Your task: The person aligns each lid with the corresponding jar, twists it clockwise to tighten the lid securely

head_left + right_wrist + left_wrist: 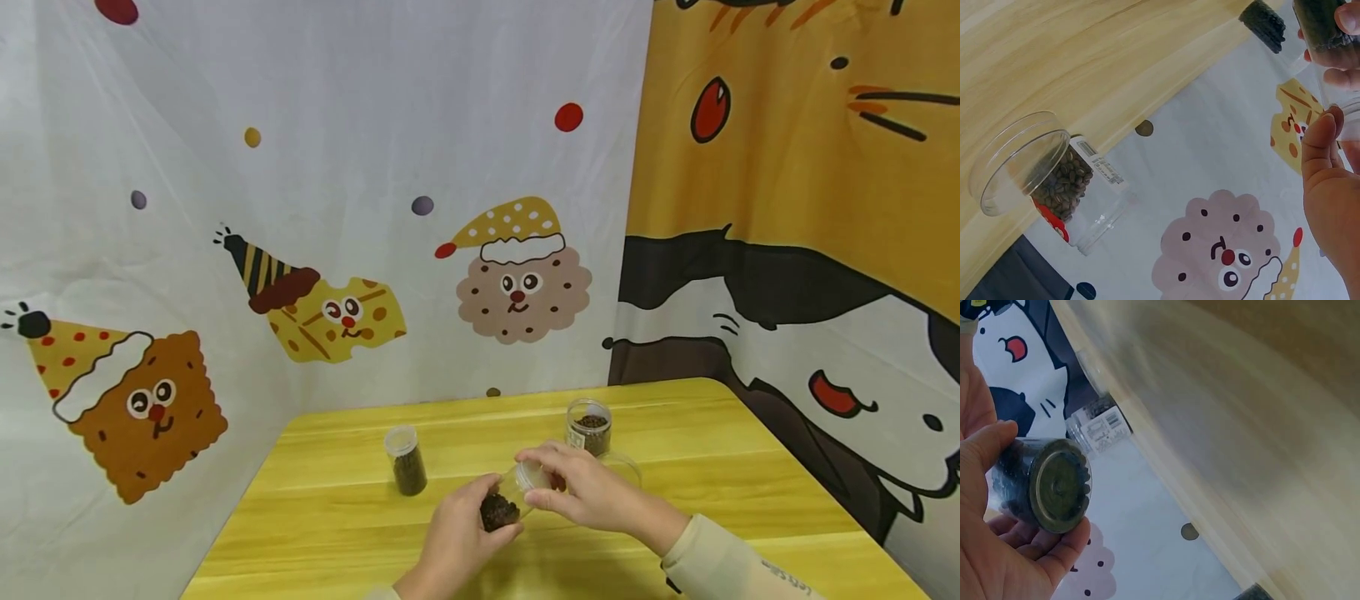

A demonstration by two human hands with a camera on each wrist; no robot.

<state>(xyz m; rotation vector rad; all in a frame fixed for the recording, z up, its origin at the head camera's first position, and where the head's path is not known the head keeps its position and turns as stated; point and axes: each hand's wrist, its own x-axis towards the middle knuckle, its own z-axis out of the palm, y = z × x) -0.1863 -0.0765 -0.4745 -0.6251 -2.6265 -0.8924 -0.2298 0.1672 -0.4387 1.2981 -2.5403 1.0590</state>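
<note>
A clear jar point(498, 510) with dark contents is tilted over the middle of the table, its mouth end toward the right. My left hand point(459, 533) grips the jar round its lower part; the left wrist view shows the jar's round base point(1060, 486) between thumb and fingers. At the other end, my right hand point(581, 490) pinches the clear lid point(532, 476) between thumb and fingers. Behind the right hand stands an open wide jar point(592, 435) of dark brown beans with a white label. A clear round lid point(1019, 165) is beside that jar.
A slim clear jar point(408, 467) with a pale lid and dark filling stands on the yellow wood-grain table point(330, 533), left of my hands. Behind the table hangs a white cloth point(360, 108) with cartoon biscuits; another printed cloth point(795, 183) hangs on the right.
</note>
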